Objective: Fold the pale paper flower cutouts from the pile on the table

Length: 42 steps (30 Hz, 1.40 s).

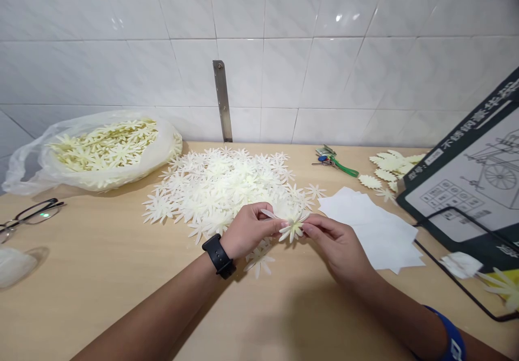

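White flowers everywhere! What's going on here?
A person is pinching a pale flower-shaped piece between the left-hand grip and the right-hand grip, over the table. A big heap of similar pieces lies just beyond, and an open plastic bag on the left holds more. White sheets lie on the right.

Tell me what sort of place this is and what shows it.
Perhaps a crafting spot in a home or small workshop: a heap of pale flower cutouts lies on the wood-toned table, an open plastic bag holds more, and a tiled wall stands behind.
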Available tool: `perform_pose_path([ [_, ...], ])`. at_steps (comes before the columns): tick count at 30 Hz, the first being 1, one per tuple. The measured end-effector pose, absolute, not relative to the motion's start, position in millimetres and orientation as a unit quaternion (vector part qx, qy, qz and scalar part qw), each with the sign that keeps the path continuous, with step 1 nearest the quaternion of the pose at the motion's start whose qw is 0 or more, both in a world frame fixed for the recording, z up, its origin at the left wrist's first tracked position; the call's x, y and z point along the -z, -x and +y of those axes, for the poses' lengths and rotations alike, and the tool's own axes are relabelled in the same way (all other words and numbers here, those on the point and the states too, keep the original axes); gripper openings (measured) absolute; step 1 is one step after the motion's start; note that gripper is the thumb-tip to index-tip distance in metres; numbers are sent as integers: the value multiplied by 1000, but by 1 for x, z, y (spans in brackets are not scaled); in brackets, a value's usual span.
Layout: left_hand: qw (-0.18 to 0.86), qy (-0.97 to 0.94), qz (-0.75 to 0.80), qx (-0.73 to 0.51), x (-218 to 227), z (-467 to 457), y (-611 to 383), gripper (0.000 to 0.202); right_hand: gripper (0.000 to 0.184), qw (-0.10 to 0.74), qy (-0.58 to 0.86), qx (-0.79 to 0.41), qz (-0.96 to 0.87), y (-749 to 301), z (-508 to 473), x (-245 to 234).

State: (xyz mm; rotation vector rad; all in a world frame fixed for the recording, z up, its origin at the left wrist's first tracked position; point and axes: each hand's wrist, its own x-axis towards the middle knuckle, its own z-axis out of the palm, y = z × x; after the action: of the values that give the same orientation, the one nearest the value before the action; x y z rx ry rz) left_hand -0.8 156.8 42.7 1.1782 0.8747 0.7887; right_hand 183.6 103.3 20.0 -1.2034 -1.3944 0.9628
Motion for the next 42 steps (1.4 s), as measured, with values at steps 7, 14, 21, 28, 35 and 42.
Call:
perform_pose_path([
  [7, 679, -484, 392, -390, -48, 161, 5, 29, 16, 559, 511, -381, -531, -189, 107, -13],
  [14, 496, -575, 491, -427, -49, 167, 12, 25, 19, 567, 491, -383, -539, -189, 104, -14],
  [21, 385, -698, 409, -445, -55, 154, 7, 20, 18, 533, 491, -362, -586, -183, 101, -22],
  [28, 574, -632, 400, -334, -46, 151, 0, 32, 18, 499, 493, -380, -603, -184, 101, -19],
  [35, 554, -645, 401, -341, -48, 153, -1, 14, 17, 494, 485, -397, -603, -179, 100, -20],
  [42, 625, -557, 413, -358, -51, 156, 2, 25, 19, 504, 470, -428, -585, -184, 103, -20],
])
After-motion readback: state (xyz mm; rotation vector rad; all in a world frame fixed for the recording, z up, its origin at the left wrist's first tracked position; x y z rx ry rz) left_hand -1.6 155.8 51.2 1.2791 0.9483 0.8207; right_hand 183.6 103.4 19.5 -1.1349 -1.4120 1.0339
